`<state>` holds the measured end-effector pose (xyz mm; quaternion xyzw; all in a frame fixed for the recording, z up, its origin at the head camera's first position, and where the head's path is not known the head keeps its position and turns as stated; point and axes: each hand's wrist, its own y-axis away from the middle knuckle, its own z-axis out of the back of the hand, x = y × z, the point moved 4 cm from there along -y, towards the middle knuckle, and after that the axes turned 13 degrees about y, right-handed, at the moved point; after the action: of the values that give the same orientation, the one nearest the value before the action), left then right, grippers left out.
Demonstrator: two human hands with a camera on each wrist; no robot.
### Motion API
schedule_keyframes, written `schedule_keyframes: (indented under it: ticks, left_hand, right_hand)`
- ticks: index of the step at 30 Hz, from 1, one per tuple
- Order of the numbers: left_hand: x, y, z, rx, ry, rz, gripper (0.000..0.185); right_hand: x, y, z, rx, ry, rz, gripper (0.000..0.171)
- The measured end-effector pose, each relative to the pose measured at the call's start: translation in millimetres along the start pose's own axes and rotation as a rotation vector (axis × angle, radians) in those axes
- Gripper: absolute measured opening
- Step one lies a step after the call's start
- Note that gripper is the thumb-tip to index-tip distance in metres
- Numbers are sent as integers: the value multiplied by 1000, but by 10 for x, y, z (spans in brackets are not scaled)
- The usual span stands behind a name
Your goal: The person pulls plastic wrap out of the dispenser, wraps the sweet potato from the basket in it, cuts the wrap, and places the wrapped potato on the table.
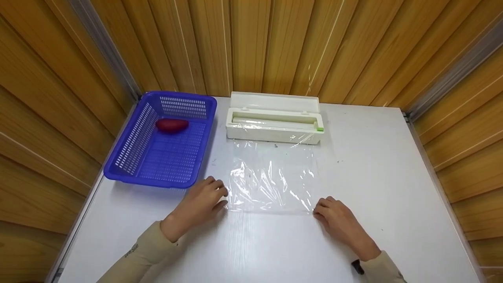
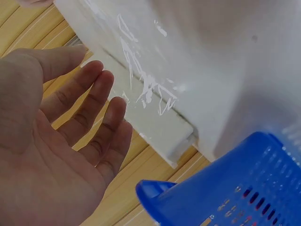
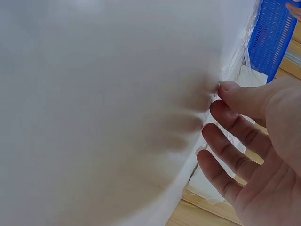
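Note:
A sheet of clear cling film [image 1: 271, 184] runs from a white dispenser box [image 1: 275, 133] toward the front of the white table. The box's lid [image 1: 275, 102] is raised, and the film roll [image 1: 271, 122] shows inside. At the film's left edge is my left hand [image 1: 204, 200], its fingers loosely bent and its thumb apart from them in the left wrist view. My right hand [image 1: 338, 220] is at the film's near right corner. In the right wrist view its fingertips [image 3: 221, 108] touch down at the film's edge, with thumb and forefinger slightly apart.
A blue plastic basket [image 1: 210, 118] stands at the back left, close to my left hand. Inside it lies a dark red, elongated item [image 1: 172, 125]. A small green piece [image 1: 320, 129] sits at the box's right end. Wood-patterned walls [image 1: 251, 47] enclose the table.

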<state>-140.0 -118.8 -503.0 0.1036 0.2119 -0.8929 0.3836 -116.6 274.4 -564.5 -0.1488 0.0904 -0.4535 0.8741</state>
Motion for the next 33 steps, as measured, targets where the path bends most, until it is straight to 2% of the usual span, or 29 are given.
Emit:
schedule_keyframes:
  ticks: [8, 14, 23, 27, 33]
  left_hand:
    - [-14, -161, 347, -53, 32, -7, 18]
    - [90, -327, 577, -87, 79, 13, 18]
    - [284, -491, 916, -132, 135, 100, 22]
    - [351, -539, 1019, -131, 135, 130, 25]
    - [450, -589, 1156, -118, 126, 210, 36]
  right_hand:
    - [49, 46, -13, 34, -3, -70, 17]
    - [43, 41, 9, 68, -7, -110, 16]
    - [18, -52, 14, 150, -3, -145, 13]
    - [29, -56, 14, 171, -5, -167, 13]
    - [41, -74, 26, 172, -10, -169, 14]
